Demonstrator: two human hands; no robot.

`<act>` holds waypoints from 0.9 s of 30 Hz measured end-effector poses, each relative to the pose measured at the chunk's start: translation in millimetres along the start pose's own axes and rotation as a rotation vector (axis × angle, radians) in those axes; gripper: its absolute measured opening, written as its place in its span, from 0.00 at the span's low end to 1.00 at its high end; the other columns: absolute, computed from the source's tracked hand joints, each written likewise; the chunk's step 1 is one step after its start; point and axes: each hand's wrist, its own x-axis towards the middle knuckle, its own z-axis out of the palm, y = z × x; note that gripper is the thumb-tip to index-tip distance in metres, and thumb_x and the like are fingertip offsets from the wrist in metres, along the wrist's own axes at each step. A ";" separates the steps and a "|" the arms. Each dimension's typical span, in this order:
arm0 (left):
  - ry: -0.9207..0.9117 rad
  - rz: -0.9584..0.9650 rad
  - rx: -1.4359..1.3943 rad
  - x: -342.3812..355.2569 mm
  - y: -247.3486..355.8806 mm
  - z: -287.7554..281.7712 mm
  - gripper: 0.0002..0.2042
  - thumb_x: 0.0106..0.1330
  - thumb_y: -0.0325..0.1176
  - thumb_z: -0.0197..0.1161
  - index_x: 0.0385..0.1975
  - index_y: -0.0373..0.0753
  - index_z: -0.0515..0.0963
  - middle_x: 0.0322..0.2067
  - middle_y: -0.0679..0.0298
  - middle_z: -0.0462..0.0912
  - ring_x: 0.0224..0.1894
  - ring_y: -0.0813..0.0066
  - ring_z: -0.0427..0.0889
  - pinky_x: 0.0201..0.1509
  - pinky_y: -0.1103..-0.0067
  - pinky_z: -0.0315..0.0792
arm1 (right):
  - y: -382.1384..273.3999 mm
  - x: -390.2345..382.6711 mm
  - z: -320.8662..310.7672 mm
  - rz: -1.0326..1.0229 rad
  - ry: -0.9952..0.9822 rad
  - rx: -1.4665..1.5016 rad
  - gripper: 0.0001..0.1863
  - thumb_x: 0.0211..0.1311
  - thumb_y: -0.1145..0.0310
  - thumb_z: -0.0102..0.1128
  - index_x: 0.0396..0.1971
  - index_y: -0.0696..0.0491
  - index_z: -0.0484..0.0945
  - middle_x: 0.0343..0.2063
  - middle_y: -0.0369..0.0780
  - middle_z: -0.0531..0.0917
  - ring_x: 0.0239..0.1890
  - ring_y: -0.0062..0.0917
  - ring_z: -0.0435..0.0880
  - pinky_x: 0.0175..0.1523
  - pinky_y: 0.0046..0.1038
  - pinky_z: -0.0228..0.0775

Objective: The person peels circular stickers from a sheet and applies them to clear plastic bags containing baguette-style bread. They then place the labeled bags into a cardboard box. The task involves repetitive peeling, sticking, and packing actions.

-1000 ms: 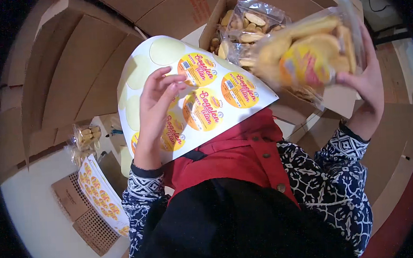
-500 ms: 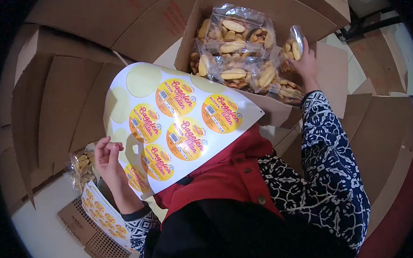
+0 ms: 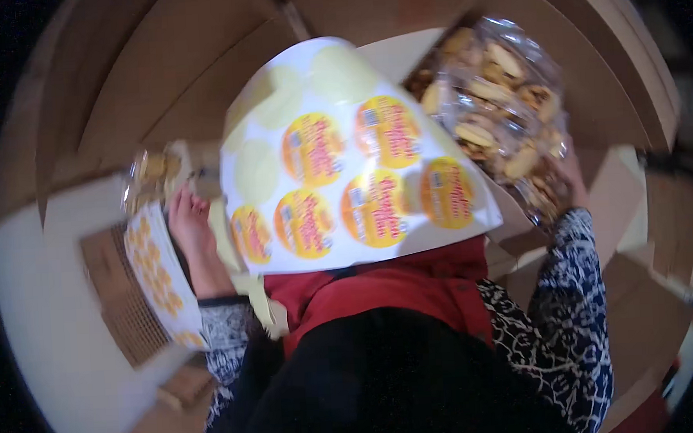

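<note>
Brown cardboard [image 3: 175,92] lines my view. Left hand [image 3: 191,215] curls, right hand [image 3: 573,183] is by biscuit bags [image 3: 499,114]; I can't tell either's grip. Probably slippery, crumbly: pinch their edges.

White floor [image 3: 48,271] spreads left of the brown perforated panel [image 3: 130,326], with tall cardboard walls [image 3: 190,76] beyond it.
</note>
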 end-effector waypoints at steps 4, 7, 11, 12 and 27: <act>0.302 -0.067 0.089 47.4 -51.1 -88.1 0.07 0.62 0.33 0.52 0.38 0.44 0.71 0.22 0.73 0.68 0.22 0.84 0.66 0.24 0.84 0.63 | -3.0 -11.3 -11.3 0.003 0.529 -0.609 0.45 0.41 0.48 0.65 0.58 0.52 0.56 0.49 0.56 0.66 0.51 0.49 0.65 0.55 0.41 0.58; 0.407 -0.153 0.306 52.6 -107.2 -148.3 0.09 0.60 0.31 0.51 0.40 0.44 0.69 0.25 0.70 0.70 0.22 0.82 0.66 0.22 0.82 0.64 | -64.0 -40.2 -7.9 -0.260 0.926 -0.490 0.37 0.43 0.54 0.65 0.54 0.52 0.63 0.47 0.52 0.69 0.51 0.46 0.66 0.55 0.40 0.58; 0.293 -0.399 0.543 55.1 -168.1 -156.4 0.20 0.55 0.39 0.59 0.46 0.39 0.67 0.28 0.63 0.71 0.25 0.77 0.68 0.22 0.79 0.63 | -113.0 -68.7 11.5 -0.230 0.878 -0.278 0.30 0.48 0.58 0.63 0.52 0.53 0.67 0.48 0.48 0.67 0.50 0.42 0.69 0.55 0.38 0.59; 0.247 -0.393 0.485 78.0 -203.1 -191.5 0.23 0.55 0.43 0.59 0.48 0.39 0.66 0.30 0.62 0.71 0.31 0.72 0.69 0.31 0.72 0.67 | -124.6 -70.3 18.6 -0.251 0.802 -0.220 0.28 0.49 0.60 0.62 0.51 0.54 0.68 0.48 0.47 0.67 0.49 0.40 0.70 0.54 0.38 0.60; 0.117 -0.125 0.093 158.7 -207.0 -100.9 0.07 0.54 0.34 0.61 0.26 0.37 0.78 0.22 0.68 0.77 0.24 0.78 0.72 0.31 0.82 0.66 | -230.4 -112.6 -21.9 -0.363 0.462 0.101 0.22 0.56 0.72 0.55 0.52 0.57 0.66 0.40 0.42 0.75 0.40 0.23 0.76 0.45 0.23 0.68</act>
